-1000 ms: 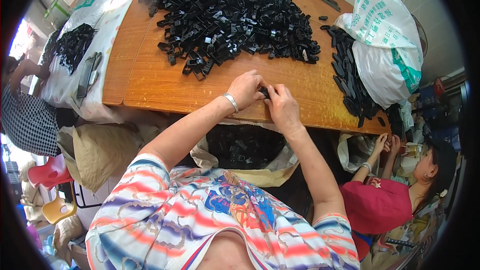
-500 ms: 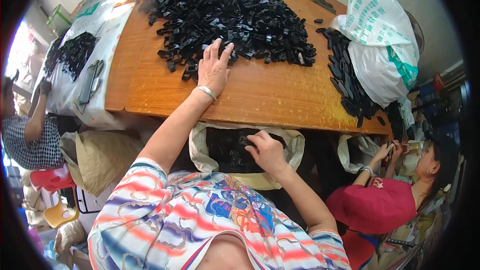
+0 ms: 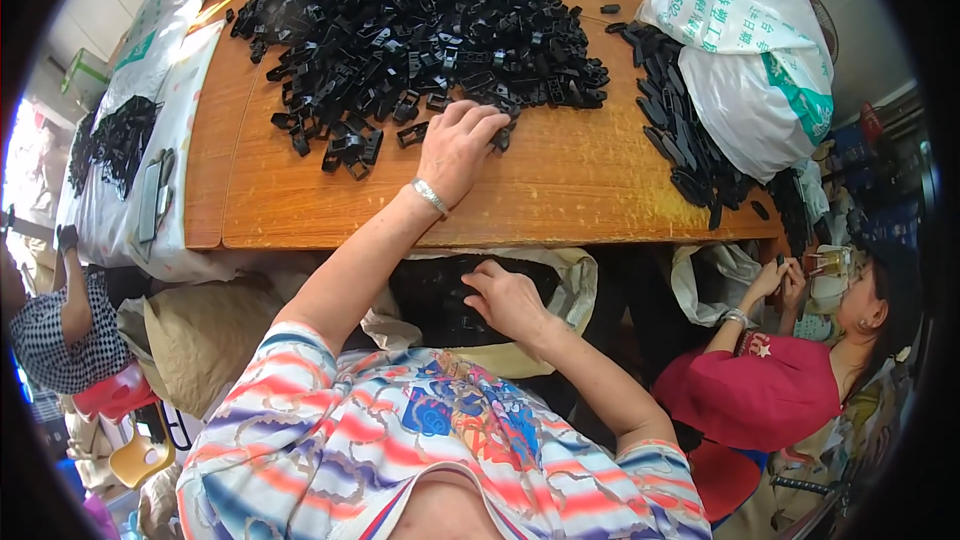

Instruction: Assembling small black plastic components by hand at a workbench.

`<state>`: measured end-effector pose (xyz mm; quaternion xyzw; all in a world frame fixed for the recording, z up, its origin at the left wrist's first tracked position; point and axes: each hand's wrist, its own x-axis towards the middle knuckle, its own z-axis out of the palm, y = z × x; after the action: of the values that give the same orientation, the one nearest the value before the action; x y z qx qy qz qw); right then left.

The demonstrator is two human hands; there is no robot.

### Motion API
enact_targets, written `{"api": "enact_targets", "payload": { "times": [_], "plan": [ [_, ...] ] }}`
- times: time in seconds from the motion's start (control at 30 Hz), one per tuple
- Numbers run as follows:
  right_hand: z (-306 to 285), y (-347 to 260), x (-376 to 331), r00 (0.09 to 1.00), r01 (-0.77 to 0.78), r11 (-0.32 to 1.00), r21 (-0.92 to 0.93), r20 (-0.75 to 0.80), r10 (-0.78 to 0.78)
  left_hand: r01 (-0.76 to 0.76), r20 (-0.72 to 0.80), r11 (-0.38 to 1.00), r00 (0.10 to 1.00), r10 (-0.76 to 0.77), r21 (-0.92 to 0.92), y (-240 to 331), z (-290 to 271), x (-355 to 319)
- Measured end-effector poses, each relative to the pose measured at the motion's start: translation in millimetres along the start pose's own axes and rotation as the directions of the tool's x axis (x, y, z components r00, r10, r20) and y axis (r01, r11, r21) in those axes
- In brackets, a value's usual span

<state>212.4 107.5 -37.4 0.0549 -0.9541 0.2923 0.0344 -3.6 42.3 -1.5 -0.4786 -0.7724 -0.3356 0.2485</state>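
Observation:
A large heap of small black plastic clips (image 3: 430, 25) covers the far part of the wooden table (image 3: 330, 215). My left hand (image 3: 458, 155) rests at the heap's near edge, its fingers curled over a black plastic clip (image 3: 503, 136) that shows beside the fingertips. Below the table's edge, my right hand (image 3: 510, 306) hovers over the mouth of a pale woven sack (image 3: 575, 285). Its fingers are bent and loosely apart, and no part shows between them. Dark pieces lie inside the sack, hard to make out one by one.
At the right of the table, a white bag (image 3: 755, 90) stands beside long black pieces (image 3: 675, 130). A co-worker in a red top (image 3: 760, 400) sits at the right. Another person in a checked top (image 3: 65, 310) is at the left, near a brown sack (image 3: 200, 340).
My left hand has shifted right along the heap's edge, its fingers now bent over a clip. My right hand moved slightly left over the sack; the dark piece at its fingertips no longer shows.

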Motion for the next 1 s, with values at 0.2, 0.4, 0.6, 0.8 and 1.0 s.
{"api": "enact_targets", "payload": {
  "times": [0.2,0.4,0.6,0.8,1.0],
  "plan": [
    [-82.2,18.2,42.8,0.944,0.087,0.996,-0.005,-0.32,-0.084,-0.014,-0.012,0.998,1.0,0.013,-0.061,-4.6,-18.7,-24.5],
    [-119.5,105.9,137.7,0.817,-0.259,0.947,-0.19,-0.566,0.11,-0.046,0.248,0.995,0.966,0.068,-0.094,25.2,7.5,-24.5],
    [-117.9,113.6,185.8,0.807,-0.445,0.851,-0.278,-0.536,0.247,0.006,0.214,0.999,0.977,-0.015,0.042,20.3,9.6,-13.4],
    [-111.0,121.2,143.1,0.801,-0.258,0.958,-0.126,-0.583,0.139,0.076,0.241,0.996,0.969,-0.064,-0.043,26.5,-11.6,-21.8],
    [-91.6,69.5,77.2,0.831,-0.221,0.958,0.183,-0.479,0.283,0.044,0.176,0.998,0.984,-0.036,-0.041,30.9,-7.5,-28.7]
  ]
}}
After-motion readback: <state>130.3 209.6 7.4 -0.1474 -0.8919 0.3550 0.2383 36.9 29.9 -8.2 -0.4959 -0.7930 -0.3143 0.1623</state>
